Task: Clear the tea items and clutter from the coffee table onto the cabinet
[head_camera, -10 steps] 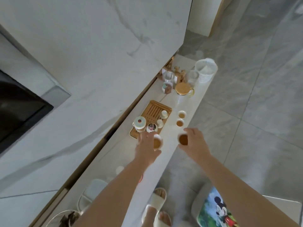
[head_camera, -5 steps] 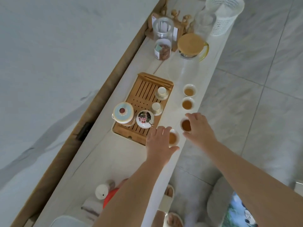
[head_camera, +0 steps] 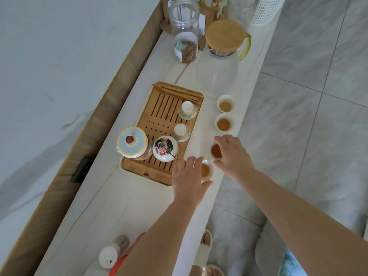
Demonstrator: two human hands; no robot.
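Currently you stand at the long white cabinet (head_camera: 111,198), looking down its top. At the left end of the scene sits the bamboo tea tray (head_camera: 159,124), carrying a round blue-lidded pot (head_camera: 132,142), a floral-lidded bowl (head_camera: 165,149) and two upturned small cups (head_camera: 187,109) (head_camera: 181,131).

Your left hand (head_camera: 188,179) curls around a small cup of tea (head_camera: 206,170), thumb on the near side and fingers over the far rim, beside the tray's near right corner. Whether that cup touches the surface cannot be told. Your right hand (head_camera: 232,156) pinches the rim of a second filled cup (head_camera: 216,151), just beyond the first.

Further right along the edge, two more filled cups (head_camera: 223,124) (head_camera: 225,105) stand in line, untouched by either hand. Beyond them: a glass pitcher with a wooden lid (head_camera: 226,36), a clear jar (head_camera: 185,30) with brown contents, and a white mesh basket (head_camera: 264,10) at the frame's top.

Progress, as a judgement: the tray, pitcher, jar and two cups already rest on the cabinet, so most of the tea set appears transferred. The two cups in your hands look to be in the act of being put down. The coffee table is not in view, so what remains there cannot be assessed.

Writing: the jar bears a pale label, but nothing on it is legible. A white bottle (head_camera: 110,253) near the bottom shows no readable marking.
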